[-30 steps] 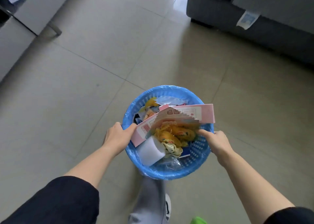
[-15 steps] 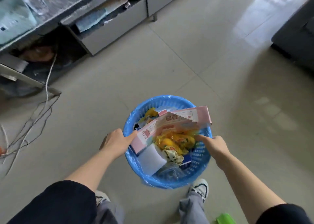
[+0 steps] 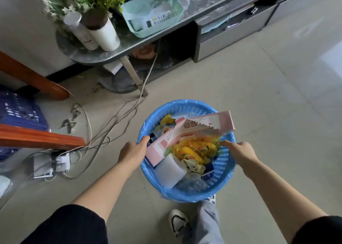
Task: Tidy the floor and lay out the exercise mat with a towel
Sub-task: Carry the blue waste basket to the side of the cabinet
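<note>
Waste basket [image 3: 187, 192] still gripped by both hands' fingers [image 3: 144, 141]; cabinet [image 3: 231, 27] now nearer.

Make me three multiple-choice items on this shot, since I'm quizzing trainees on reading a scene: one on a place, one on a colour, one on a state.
1. Where do the tangled cables lie?
A. On the floor, left of the bin
B. Inside the bin
C. On the grey table

2. What colour is the waste bin?
A. Green
B. Blue
C. Red

3. How is the bin being handled?
A. It stands untouched
B. One hand grips it
C. Both hands grip its rim

Answers:
1. A: the cables trail across the floor tiles from the power strip toward the table leg.
2. B: its mesh wall and liner bag are both blue.
3. C: the left hand is on the rim's left side and the right hand on its right, with the pink box and yellow wrappers heaped between them.
</note>
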Motion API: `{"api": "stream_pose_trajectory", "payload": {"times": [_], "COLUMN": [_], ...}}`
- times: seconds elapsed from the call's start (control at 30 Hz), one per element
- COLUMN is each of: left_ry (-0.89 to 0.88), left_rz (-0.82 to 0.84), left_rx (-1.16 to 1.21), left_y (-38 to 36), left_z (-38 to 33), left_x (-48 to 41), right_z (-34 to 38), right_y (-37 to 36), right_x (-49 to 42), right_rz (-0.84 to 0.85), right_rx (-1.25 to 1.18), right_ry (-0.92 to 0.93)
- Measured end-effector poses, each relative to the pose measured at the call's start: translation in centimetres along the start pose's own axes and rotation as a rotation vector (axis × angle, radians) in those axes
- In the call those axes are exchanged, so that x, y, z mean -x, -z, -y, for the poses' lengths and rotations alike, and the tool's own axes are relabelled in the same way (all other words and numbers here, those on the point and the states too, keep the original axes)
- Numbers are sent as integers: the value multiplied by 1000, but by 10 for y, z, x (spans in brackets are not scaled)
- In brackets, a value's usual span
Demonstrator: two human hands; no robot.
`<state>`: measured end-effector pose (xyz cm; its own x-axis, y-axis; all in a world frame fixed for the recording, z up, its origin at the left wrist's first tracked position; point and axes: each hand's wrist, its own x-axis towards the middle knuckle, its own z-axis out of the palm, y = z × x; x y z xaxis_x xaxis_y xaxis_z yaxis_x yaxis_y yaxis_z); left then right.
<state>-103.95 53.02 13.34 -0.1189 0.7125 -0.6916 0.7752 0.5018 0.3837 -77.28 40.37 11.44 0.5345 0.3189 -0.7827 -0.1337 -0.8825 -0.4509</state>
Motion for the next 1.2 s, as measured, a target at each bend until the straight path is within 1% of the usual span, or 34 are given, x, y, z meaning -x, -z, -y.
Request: {"api": "stream_pose_trajectory", "payload": {"times": [0.13,0.23,0.33,0.43,0.53,0.6,0.73,0.93,1.03,1.13,1.2], "left_ry": [92,149,210,253,298,332,403,547,511,483,448], "left_rz": [-61,-93,-63,-41,-115,-126,-141,-2,-64,-132,-165], "left_rx": [84,63,88,123,88,58,152,250,213,116,104], "left_y": [66,108,147,191,235,260,297,335,341,345,348], "left_z": [16,22,31,46,58,64,79,100,113,124,130], "left_x": [-63,-113,-171,-229,-280,-313,-383,-466,-502,-525,-535], "right_z": [65,111,154,192,224,242,272,306,319,329,333], "right_y": [-75,-128,-183,-246,-304,-340,-412,-505,-545,-571,-582], "right_x": [-5,-14,-26,-34,-33,-27,-30,-61,-78,-89,-94], "right_rz": [49,95,154,226,286,319,344,323,309,309,322], "right_rx": [90,204,284,325,265,205,133,-5,-56,-92,-110], "right_ry": [59,105,110,71,37,19,-14,-76,-97,-96,-84]}}
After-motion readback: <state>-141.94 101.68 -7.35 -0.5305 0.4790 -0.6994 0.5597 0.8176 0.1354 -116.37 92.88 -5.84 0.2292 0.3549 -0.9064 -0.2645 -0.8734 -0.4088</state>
